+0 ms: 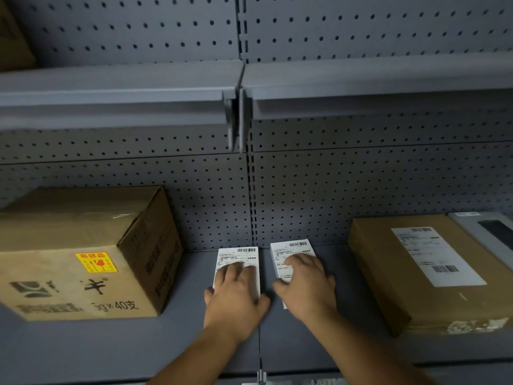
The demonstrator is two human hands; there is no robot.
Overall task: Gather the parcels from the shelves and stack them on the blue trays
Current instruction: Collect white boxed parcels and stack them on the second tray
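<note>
Two small white parcels with barcode labels lie side by side on the grey shelf (194, 337). My left hand (236, 295) rests flat on the left small parcel (238, 255), fingers wrapped over its edges. My right hand (308, 284) lies on the right small parcel (291, 250), thumb at its left side. Both parcels still touch the shelf. No blue tray is in view.
A large brown carton (83, 259) with a yellow fragile sticker stands at the left. A flat brown parcel (424, 270) with a white label lies at the right, a grey box (488, 232) behind it. An upper shelf (119, 98) overhangs; a carton corner (14, 37) shows top left.
</note>
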